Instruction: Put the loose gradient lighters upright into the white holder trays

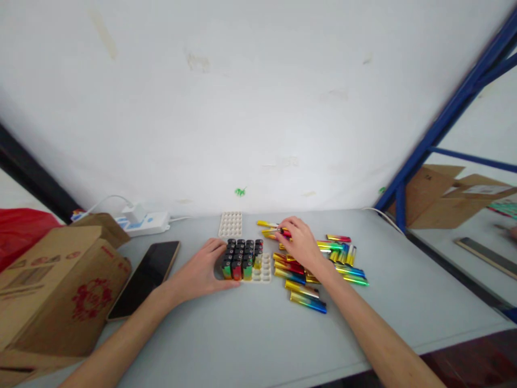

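Several lighters [237,258] with black tops stand upright in rows in a white tray with holes [262,275]. Around the left side of this block curls my left hand [203,272], thumb along the front edge and fingers at the back corner. To the right, shiny lighters [306,303] in gold, red, blue and green lie in a loose pile. My right hand [299,242] reaches over the far part of the pile, fingertips pinched on a lighter [281,230] whose dark end shows; the fingers partly cover it.
Behind the block lies another white holed tray [230,224] near the wall. At left are a black phone [145,280], a cardboard box [60,285] and a power strip [149,223]. A blue metal frame [436,126] and another open box [440,196] stand at right.
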`<state>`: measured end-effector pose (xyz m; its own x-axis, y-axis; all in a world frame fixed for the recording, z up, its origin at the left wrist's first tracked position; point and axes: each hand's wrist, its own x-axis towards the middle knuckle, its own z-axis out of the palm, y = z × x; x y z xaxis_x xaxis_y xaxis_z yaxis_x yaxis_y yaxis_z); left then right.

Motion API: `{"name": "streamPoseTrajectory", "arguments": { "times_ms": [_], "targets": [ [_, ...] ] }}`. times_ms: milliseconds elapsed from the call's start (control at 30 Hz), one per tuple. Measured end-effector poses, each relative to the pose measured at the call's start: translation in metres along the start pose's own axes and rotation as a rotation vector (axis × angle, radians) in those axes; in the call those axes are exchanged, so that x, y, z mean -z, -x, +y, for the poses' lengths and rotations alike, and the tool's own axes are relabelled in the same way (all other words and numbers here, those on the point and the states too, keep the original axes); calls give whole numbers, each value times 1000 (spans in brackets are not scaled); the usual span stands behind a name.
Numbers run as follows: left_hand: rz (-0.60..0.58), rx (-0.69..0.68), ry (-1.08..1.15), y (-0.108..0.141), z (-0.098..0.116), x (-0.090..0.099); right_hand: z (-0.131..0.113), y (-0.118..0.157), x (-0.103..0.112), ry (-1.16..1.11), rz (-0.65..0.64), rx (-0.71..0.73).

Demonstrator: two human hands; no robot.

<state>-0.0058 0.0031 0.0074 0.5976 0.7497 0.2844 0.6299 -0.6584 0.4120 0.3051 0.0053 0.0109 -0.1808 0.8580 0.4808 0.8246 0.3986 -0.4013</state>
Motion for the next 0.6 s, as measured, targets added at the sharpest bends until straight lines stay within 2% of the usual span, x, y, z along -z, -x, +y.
{"name": "streamPoseTrajectory", "arguments": {
  "times_ms": [67, 133, 233, 333, 467, 600],
  "targets": [
    [21, 13, 5, 0, 2, -1, 1, -2, 3, -211, 115, -68],
    [52, 35, 24, -1, 4, -4, -2, -3, 4, -510, 168, -174],
    [85, 60, 33, -1, 5, -8, -13, -3, 3, -1033, 124, -328],
    [86, 57, 32, -1, 3, -10, -28, -2, 1, -1347, 36, -386],
    [72, 43, 23, 0, 0, -11, -42, 2, 1, -1429, -72, -409],
    [67, 59, 4, 0, 0, -11, -44, 5, -2, -1276, -150, -507]
  ]
}}
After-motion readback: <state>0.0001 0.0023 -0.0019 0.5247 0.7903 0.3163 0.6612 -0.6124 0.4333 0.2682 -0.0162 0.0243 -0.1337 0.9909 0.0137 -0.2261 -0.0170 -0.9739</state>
